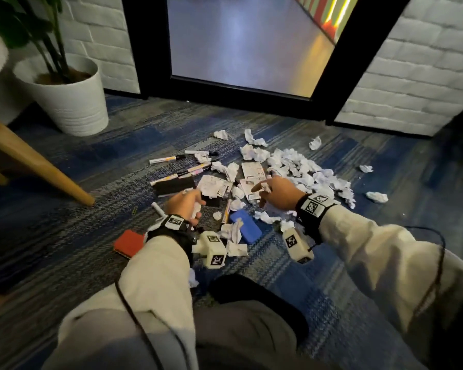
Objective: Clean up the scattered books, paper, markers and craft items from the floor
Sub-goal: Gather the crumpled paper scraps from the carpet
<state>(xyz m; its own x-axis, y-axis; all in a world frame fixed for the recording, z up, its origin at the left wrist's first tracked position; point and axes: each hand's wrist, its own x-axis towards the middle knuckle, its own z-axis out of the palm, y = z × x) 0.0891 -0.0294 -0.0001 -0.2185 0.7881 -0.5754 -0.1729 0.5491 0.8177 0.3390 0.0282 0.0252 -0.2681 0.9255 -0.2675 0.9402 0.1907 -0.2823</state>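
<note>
Crumpled white paper balls (300,166) lie scattered over the blue carpet, thickest at the right. Several white markers (167,158) lie at the left of the pile, beside a black eraser block (174,186). Printed cards (253,170) sit in the middle. A blue pad (247,228) and a red pad (130,243) lie nearer to me. My left hand (186,205) is closed around a wad of white paper. My right hand (275,192) hovers over the cards with fingers spread, a small white scrap against its fingers.
A white plant pot (70,102) stands at the back left. A wooden chair leg (38,166) slants across the left. A black-framed glass door (241,41) and white brick wall (412,76) close the far side. My knee (241,329) is below.
</note>
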